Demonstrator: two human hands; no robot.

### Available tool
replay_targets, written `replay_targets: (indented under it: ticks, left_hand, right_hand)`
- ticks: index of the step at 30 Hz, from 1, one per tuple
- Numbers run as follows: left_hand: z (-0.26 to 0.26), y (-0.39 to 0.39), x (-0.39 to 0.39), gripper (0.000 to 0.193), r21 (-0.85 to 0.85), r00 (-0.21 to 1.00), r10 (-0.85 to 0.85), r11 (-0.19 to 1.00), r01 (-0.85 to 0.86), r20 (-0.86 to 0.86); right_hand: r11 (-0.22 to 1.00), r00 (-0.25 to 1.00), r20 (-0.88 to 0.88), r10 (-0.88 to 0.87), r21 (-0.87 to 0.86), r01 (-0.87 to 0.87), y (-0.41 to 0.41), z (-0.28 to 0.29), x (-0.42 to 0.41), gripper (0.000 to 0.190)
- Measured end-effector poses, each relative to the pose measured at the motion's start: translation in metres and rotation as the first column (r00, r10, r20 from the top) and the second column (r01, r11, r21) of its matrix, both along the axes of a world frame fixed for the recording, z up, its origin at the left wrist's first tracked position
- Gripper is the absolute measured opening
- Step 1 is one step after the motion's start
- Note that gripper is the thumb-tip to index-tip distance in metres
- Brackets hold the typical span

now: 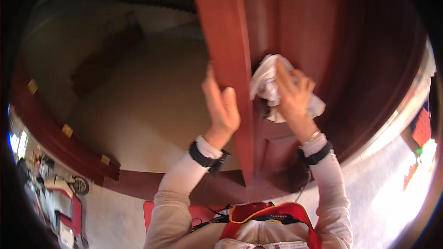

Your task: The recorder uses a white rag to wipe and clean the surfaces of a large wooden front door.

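A red-brown panelled door (308,24) stands ajar in front of me, its narrow edge (228,41) facing me. My right hand (294,93) presses a crumpled white cloth (268,79) against the door's face, just right of that edge. A dark part, perhaps the lock or handle, shows partly from behind the cloth. On the other side of the edge, my left hand (221,107) rests against the door with its fingers extended upward and the thumb apart. Whether its fingertips curl round the far face is hidden. Both wrists wear black straps.
Brass-coloured hinges (67,130) sit on the dark red door frame (90,155) at left. Beyond the opening lies a dim room with a pale floor (155,110). A sill (221,183) runs below the door. A parked two-wheeler (69,193) stands at lower left.
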State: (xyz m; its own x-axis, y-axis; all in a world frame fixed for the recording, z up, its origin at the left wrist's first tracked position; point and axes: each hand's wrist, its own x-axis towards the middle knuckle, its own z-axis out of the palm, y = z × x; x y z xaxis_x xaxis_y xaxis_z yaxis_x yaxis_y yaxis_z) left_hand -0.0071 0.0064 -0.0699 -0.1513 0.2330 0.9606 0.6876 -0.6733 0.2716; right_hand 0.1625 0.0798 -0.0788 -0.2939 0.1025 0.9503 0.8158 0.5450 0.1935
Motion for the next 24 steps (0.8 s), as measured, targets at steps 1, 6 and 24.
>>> replay_targets:
  ticks: [1,6,24]
  left_hand:
    - [-0.004,0.001,-0.001,0.057,-0.017,0.999,-0.028,0.999,0.029,0.021]
    - [0.005,-0.011,0.000,0.056,-0.036,1.000,0.010,0.999,-0.011,-0.028]
    - [0.007,-0.011,0.000,0.056,-0.006,0.998,0.030,1.000,-0.030,-0.052]
  right_hand:
    - [0.998,1.000,0.013,-0.003,-0.063,0.004,-0.005,0.022,0.001,0.043]
    - [1.000,0.999,-0.046,-0.001,0.012,0.001,-0.006,0.029,-0.010,0.021]
    - [0.282,0.271,-0.827,0.493,-0.143,-0.949,-0.045,0.044,-0.049,0.057]
